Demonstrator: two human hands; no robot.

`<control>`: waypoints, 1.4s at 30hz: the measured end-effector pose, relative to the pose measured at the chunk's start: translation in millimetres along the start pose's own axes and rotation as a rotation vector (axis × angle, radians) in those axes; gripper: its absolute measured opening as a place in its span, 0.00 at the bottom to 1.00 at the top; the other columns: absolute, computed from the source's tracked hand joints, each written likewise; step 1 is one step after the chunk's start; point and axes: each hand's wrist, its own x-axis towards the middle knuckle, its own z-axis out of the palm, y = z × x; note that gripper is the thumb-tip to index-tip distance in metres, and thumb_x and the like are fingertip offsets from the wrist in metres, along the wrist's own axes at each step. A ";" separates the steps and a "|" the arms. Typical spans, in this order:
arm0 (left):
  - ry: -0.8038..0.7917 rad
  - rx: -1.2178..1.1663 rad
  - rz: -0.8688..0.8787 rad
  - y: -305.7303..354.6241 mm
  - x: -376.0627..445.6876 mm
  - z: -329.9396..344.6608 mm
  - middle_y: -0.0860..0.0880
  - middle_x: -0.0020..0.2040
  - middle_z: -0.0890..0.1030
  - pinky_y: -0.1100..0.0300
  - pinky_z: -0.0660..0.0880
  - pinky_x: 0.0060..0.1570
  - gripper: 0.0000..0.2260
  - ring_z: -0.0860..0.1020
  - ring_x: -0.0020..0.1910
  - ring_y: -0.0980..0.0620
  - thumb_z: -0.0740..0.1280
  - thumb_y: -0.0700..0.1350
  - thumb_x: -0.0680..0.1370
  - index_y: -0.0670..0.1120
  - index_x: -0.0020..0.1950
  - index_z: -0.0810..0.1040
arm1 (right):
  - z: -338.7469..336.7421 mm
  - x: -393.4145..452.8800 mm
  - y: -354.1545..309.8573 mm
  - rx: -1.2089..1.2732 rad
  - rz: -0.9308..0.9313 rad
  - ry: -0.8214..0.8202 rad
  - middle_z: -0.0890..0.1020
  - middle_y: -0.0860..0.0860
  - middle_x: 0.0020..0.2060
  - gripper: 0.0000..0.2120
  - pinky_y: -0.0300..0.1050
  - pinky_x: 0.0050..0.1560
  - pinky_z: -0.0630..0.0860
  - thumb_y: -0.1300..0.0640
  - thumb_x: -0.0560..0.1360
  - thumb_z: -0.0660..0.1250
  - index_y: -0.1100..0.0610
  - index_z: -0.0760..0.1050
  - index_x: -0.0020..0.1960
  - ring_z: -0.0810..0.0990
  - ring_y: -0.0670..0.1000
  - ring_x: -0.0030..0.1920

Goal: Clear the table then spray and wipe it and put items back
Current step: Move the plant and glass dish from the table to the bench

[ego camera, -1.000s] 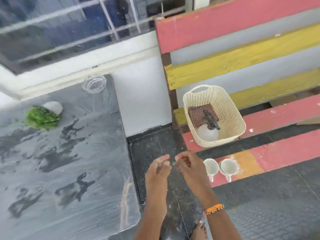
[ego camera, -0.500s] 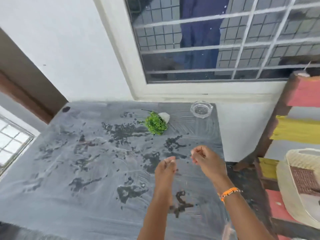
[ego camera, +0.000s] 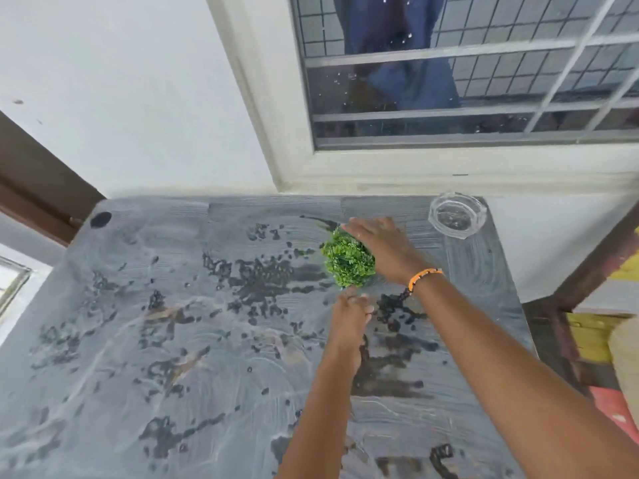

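A clear glass dish (ego camera: 457,215) is sitting empty at the bench's (ego camera: 103,340) far right corner. The right hand (ego camera: 377,242) is lying spread-fingered over the green plant (ego camera: 348,259); the left hand (ego camera: 349,314) is hovering loosely curled just nearer.

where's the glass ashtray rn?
Head view: the glass ashtray sits on the table's far right corner, below the window, right of the green plant and the right hand.
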 end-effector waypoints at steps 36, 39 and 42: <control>0.259 0.396 0.520 22.3 66.1 52.7 0.48 0.50 0.79 0.53 0.76 0.49 0.23 0.77 0.49 0.48 0.79 0.46 0.64 0.45 0.56 0.75 | 7.2 -28.1 132.6 1.013 1.224 0.667 0.77 0.52 0.23 0.10 0.39 0.27 0.71 0.55 0.70 0.67 0.59 0.69 0.40 0.77 0.47 0.23; 0.230 0.403 0.519 14.0 53.5 53.3 0.46 0.47 0.80 0.53 0.76 0.43 0.21 0.76 0.43 0.49 0.79 0.48 0.63 0.46 0.51 0.76 | 9.0 -54.9 126.8 0.928 1.190 0.641 0.78 0.51 0.26 0.12 0.39 0.28 0.68 0.49 0.70 0.68 0.55 0.68 0.39 0.79 0.47 0.26; 0.172 0.363 0.511 3.4 33.4 59.5 0.52 0.44 0.80 0.58 0.76 0.42 0.19 0.77 0.42 0.54 0.79 0.49 0.63 0.53 0.47 0.74 | 12.3 -92.5 121.2 0.888 1.160 0.667 0.76 0.49 0.21 0.15 0.43 0.33 0.72 0.49 0.69 0.68 0.54 0.65 0.32 0.82 0.52 0.30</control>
